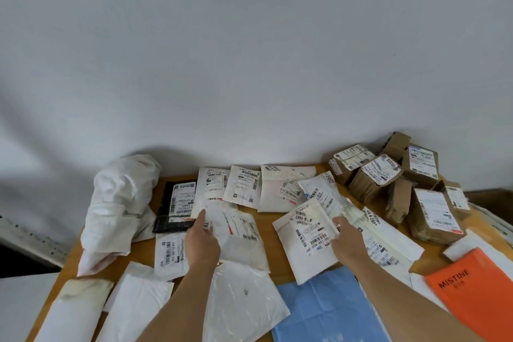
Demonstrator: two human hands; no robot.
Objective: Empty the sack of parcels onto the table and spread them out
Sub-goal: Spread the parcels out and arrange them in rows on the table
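The white woven sack [119, 208] lies crumpled and slack at the table's far left. Flat white mailers with barcode labels cover the wooden table [270, 221]. My left hand [201, 241] lies flat, fingers together, on a white mailer [238, 233] in the middle. My right hand [347, 239] grips the right edge of a padded white envelope [305, 241], thumb on top. A black mailer [177, 203] lies beside the sack. Several brown cardboard boxes [388, 178] are heaped at the far right.
An orange "MISTINE" package [472, 291] lies at the near right and a blue mailer [327, 308] at the near middle. More white bags [138, 302] overlap along the near left edge. A plain white wall stands right behind the table.
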